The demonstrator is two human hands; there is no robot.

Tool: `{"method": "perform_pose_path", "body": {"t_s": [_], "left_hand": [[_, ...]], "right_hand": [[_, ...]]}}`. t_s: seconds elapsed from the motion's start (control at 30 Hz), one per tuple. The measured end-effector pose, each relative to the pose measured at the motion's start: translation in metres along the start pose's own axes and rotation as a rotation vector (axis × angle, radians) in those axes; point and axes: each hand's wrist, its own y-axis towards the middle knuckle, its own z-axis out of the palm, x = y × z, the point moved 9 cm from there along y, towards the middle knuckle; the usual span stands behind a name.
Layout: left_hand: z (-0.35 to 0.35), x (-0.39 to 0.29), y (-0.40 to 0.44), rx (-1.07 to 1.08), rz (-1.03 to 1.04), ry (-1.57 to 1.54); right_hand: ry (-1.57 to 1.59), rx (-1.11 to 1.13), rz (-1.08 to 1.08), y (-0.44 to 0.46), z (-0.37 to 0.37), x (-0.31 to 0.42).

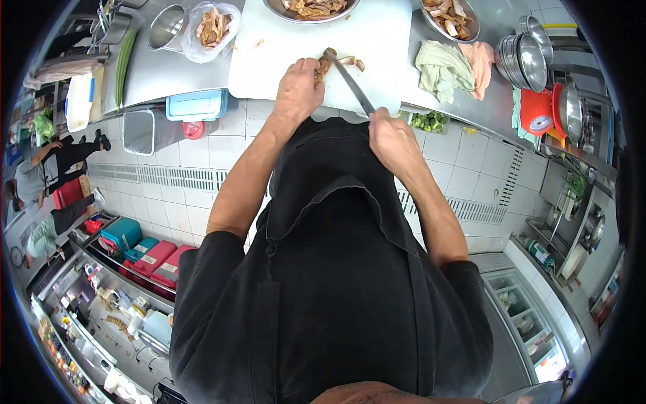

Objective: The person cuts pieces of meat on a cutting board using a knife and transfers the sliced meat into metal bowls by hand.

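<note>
My left hand (299,89) is closed on a piece of brown meat (323,69) near the front edge of the white cutting board (269,74). In my right hand (396,140) is the handle of a knife (354,87), its blade slanting up and left so the tip end meets the meat. Small cut pieces (351,62) lie just right of the blade. At the board's far edge stands a metal bowl (311,19) of brown meat pieces.
Left of the board are a plastic-bagged bowl of meat (214,25), an empty metal bowl (167,28) and a long green vegetable (124,67). On the right are another meat bowl (452,19), cloths (444,67), stacked bowls (521,62) and a red scale (536,111). Two people (42,172) are at far left.
</note>
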Motion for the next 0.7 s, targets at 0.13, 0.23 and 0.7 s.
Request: {"method": "perform_pose_path", "body": {"t_s": [0.13, 0.23, 0.7], "left_hand": [[-0.006, 0.000, 0.006, -0.007, 0.076, 0.000], [-0.003, 0.006, 0.014, 0.030, 0.106, -0.013], [-0.017, 0.037, 0.033, -0.046, -0.091, -0.043]], "right_hand": [[-0.103, 0.072, -0.114, 0.022, 0.007, 0.018], [-0.129, 0.094, -0.127, 0.030, 0.004, 0.033], [0.514, 0.267, 0.257, 0.021, 0.000, -0.034]]}}
